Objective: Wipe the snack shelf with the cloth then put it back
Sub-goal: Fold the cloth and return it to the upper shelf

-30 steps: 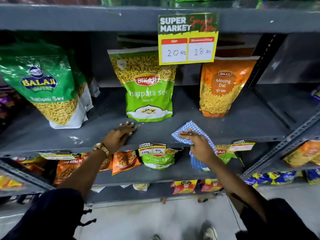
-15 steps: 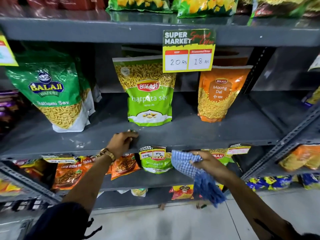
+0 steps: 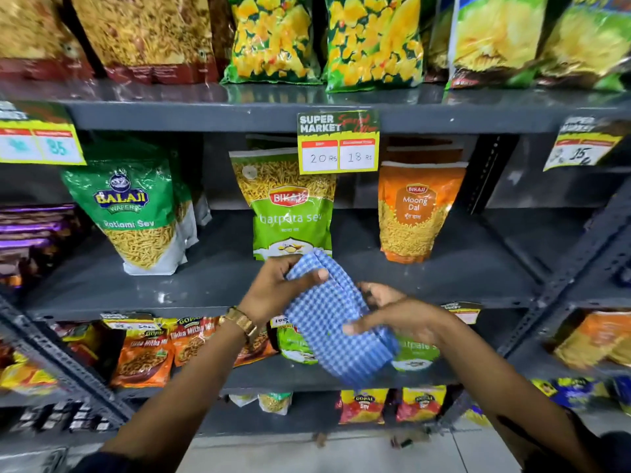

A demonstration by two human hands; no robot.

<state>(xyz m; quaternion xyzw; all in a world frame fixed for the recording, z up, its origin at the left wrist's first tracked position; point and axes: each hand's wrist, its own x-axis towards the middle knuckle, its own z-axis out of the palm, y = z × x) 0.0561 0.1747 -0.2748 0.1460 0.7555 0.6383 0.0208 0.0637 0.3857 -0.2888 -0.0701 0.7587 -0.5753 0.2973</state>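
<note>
The blue-and-white checked cloth point(image 3: 333, 322) is off the shelf and hangs in the air in front of its edge, held between both hands. My left hand point(image 3: 276, 291) pinches the cloth's upper corner with thumb on top. My right hand point(image 3: 396, 315) grips its lower right part from the side. The grey snack shelf point(image 3: 191, 285) lies just behind the hands. On it stand a green Balaji sev bag point(image 3: 136, 213) at the left, a green Bikaji sev bag point(image 3: 290, 206) in the middle and an orange Moong Dal bag point(image 3: 416, 209) to the right.
A yellow price card point(image 3: 338, 145) hangs from the shelf above, which carries several snack bags. Lower shelves hold more packets point(image 3: 143, 353). A slanted grey upright point(image 3: 577, 268) borders the shelf at the right, another at the lower left. Floor tiles show below.
The cloth left the shelf surface and came up in front of it. My left hand lifted off the shelf and took hold of the cloth's top. The view tilted upward.
</note>
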